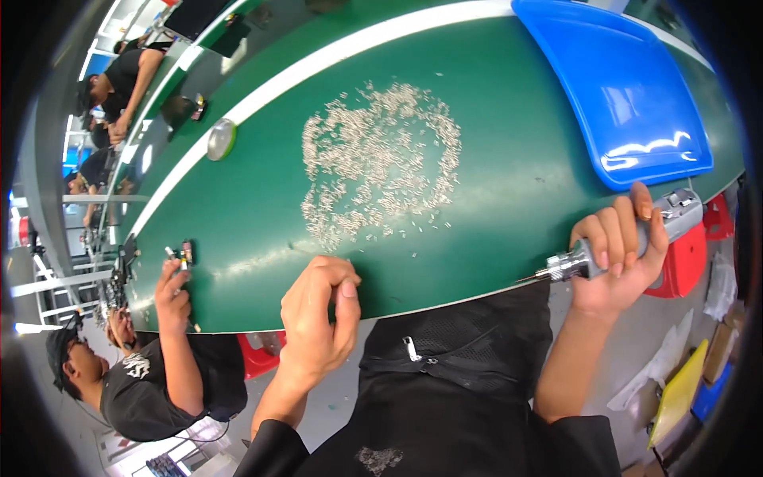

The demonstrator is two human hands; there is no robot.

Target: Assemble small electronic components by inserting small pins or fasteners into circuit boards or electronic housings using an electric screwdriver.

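My right hand (616,254) is wrapped round a grey electric screwdriver (679,213) beside the table's near edge. Its metal chuck and thin bit (531,278) point left. Closer to the middle, my left hand (319,318) is closed at the table edge, fingers curled inward; whatever they may hold is hidden. Beyond it, a wide scatter of small, pale metallic pieces (373,155) lies on the green table (509,230). They look like tiny pins or screws, too small to name surely. Neither hand touches them.
A blue plastic tray (636,95) lies at the back right, just beyond the screwdriver. A round tin (221,139) stands at the far left. At left, a person (151,389) works at the same table, one hand on small parts. A red stool (677,262) stands at the right.
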